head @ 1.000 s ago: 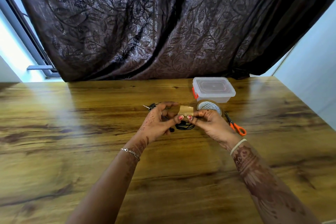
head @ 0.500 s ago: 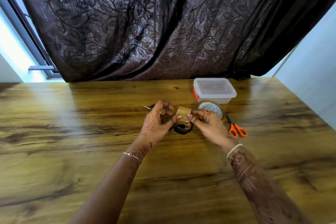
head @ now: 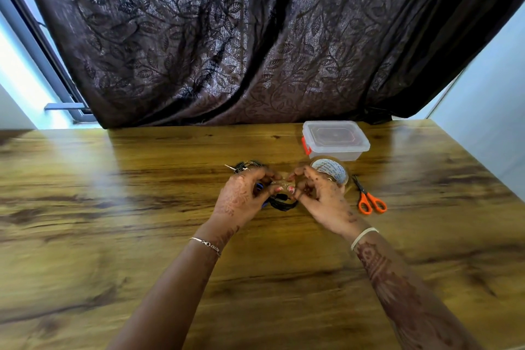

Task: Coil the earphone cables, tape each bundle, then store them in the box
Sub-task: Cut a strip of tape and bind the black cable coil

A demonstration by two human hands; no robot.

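Your left hand (head: 241, 197) and right hand (head: 322, 199) each pinch an end of the tape strip (head: 279, 182), just above the coiled cable (head: 284, 204). Let it sag and it may fold onto itself, leaving the coil free to spring open.

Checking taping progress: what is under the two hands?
A black cable bundle loops out below the left hand and right hand, which pinch it. Their fingers cover the taped spot, so whether tape is on cannot be seen.
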